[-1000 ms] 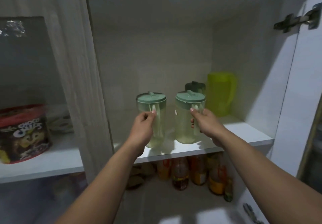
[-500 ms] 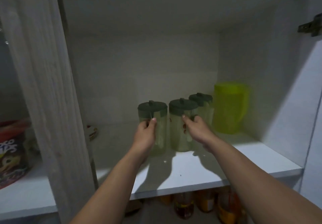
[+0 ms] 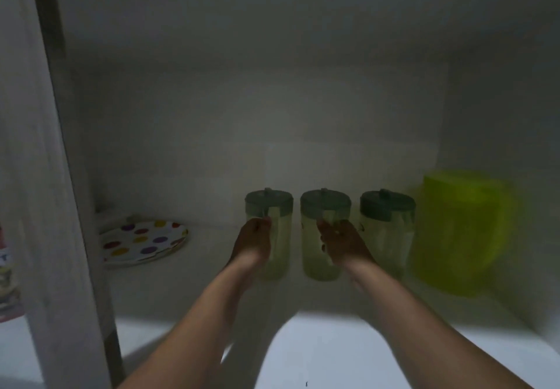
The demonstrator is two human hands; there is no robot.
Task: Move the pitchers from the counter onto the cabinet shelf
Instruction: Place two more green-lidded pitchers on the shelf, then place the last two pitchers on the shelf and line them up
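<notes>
Both your arms reach deep into the cabinet, over the white shelf. Your left hand has its fingers curled round the handle of the left pitcher, a pale clear one with a grey-green lid. Your right hand is wrapped the same way on the handle of the middle pitcher, which stands just beside the first without touching it. Both pitchers are upright and look to be resting on the shelf near the back wall (the dim light and blur make the contact at their bases hard to judge). To their right stands a third lidded pitcher, with no hand on it, and beyond that a larger yellow-green pitcher in the right corner. A stack of polka-dot plates lies at the left end of the shelf, well apart from your left hand.
</notes>
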